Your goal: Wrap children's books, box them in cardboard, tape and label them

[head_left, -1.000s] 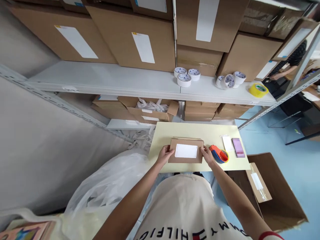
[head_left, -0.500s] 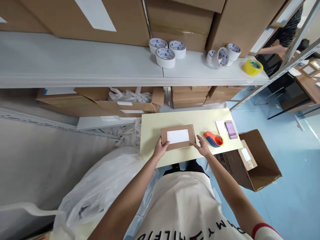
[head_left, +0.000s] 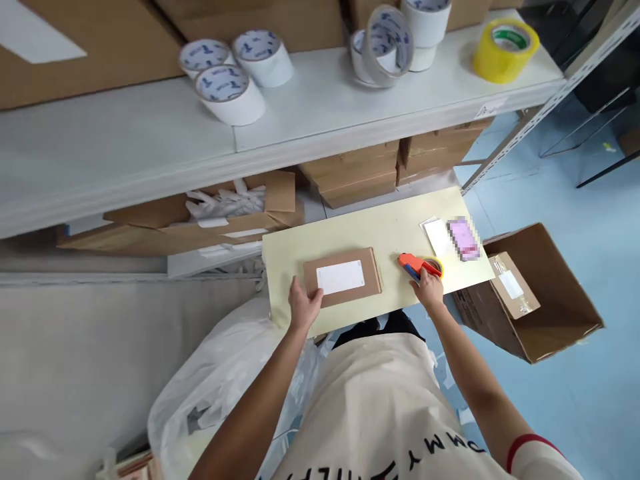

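A small brown cardboard box (head_left: pixel 360 267) with a white label on top lies on the pale yellow table (head_left: pixel 380 230). My left hand (head_left: pixel 303 307) grips the box's near left corner, fingers curled over its edge. My right hand (head_left: pixel 427 288) has closed around the red and blue tape dispenser (head_left: pixel 417 265), which rests on the table to the right of the box. A white card (head_left: pixel 436 235) and a pink object (head_left: pixel 462 238) lie at the table's far right corner.
A white shelf (head_left: pixel 310 113) above the table carries several white tape rolls (head_left: pixel 227 90) and a yellow roll (head_left: pixel 505 41). An open cardboard carton (head_left: pixel 545 293) stands on the blue floor at right. A white plastic bag (head_left: pixel 225 380) sits at lower left. Boxes fill the lower shelf.
My right hand left the box's right edge and moved right onto the tape dispenser. The left hand stays on the box. My head tilted down and nearer.
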The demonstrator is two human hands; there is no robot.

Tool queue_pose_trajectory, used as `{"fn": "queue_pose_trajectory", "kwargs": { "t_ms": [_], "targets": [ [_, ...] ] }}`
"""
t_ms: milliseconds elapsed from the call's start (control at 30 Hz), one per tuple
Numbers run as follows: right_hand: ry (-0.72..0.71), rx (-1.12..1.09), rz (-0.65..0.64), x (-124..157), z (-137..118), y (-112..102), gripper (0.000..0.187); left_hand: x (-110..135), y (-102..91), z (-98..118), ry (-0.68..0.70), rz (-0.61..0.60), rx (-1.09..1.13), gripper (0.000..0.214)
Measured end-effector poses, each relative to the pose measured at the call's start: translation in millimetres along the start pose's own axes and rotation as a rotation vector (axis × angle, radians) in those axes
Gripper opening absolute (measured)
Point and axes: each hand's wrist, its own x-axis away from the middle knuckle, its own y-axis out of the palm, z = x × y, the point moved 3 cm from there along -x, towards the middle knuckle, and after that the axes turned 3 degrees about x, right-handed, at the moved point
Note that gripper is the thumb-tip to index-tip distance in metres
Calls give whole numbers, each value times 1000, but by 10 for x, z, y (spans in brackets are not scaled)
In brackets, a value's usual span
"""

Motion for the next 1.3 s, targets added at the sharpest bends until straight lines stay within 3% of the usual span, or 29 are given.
{"fn": "queue_pose_trajectory", "kwargs": {
  "t_ms": [100,200,267,367,433,500,700,933,1000,1167,1300],
  "targets": [
    [-23,-115,-29,-17,-21,-61,34,-4,63,435,205,113,-204,76],
    [-65,-401,-65,82,65,-218,36,-39,369,1019,350,-40,-217,65],
    [-87,-672,-154,189,124,-319,42,-55,688,1373,296,-307,-152,63],
    [-111,-1007,-325,328,152,-403,48,-6,1192,1747,45,-829,-42,61],
    [-106,-1122,-393,370,145,-403,51,20,1429,1886,-98,-1037,-10,54],
    [-86,-1195,-427,371,136,-369,54,6,1579,1927,-214,-1133,-2,45],
    [-45,-1346,-541,283,108,-275,60,-75,1728,1736,-534,-1187,118,40],
    [21,-1396,-545,270,180,-238,62,-167,1674,1814,-637,-1064,136,39],
    [40,-1396,-540,290,189,-223,62,-194,1677,1884,-588,-1059,38,43],
    [117,-1413,-474,322,140,-197,66,-232,1805,1992,-296,-1089,-326,33],
    [300,-1433,-469,345,28,-103,68,-293,1940,1934,-230,-1100,-531,24]
  ]
}}
